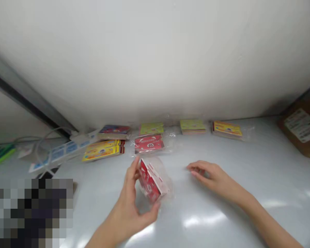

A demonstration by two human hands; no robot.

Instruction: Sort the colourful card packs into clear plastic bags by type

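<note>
My left hand (133,199) grips a red and white pack of cards (152,181) in a clear plastic wrap, held on edge above the white table (222,213). My right hand (209,175) rests low over the table to the right, fingers loosely curled and pointing left, holding nothing. Just beyond the held pack lies another red pack in plastic (149,144).
Along the back wall lie a yellow stack (103,150), a dark blue pack (114,131), two green packs (152,128) (192,125) and a yellow-orange pack (227,129). A white power strip with cables (64,148) sits at left. A brown cardboard box (303,127) stands at right.
</note>
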